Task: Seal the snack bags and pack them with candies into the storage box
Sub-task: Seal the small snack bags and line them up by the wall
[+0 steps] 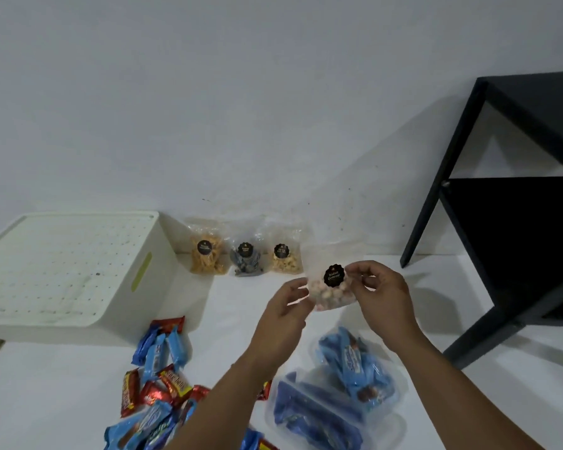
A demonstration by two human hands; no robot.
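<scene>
My left hand (290,302) and my right hand (379,290) hold a clear snack bag (332,295) of pink and white biscuits with a round black label, lifted above the white floor. Each hand pinches one side of the bag. Three more clear snack bags lean on the wall: one with orange sticks (207,251), one with dark pieces (246,259), one with pale pieces (285,258). The white storage box (163,287) stands at the left with its perforated lid on. Loose blue and red wrapped candies (158,375) lie in front of it.
A clear bag of blue wrapped candies (335,391) lies under my right forearm. A black table (488,203) stands at the right, its legs on the floor. The white wall runs along the back.
</scene>
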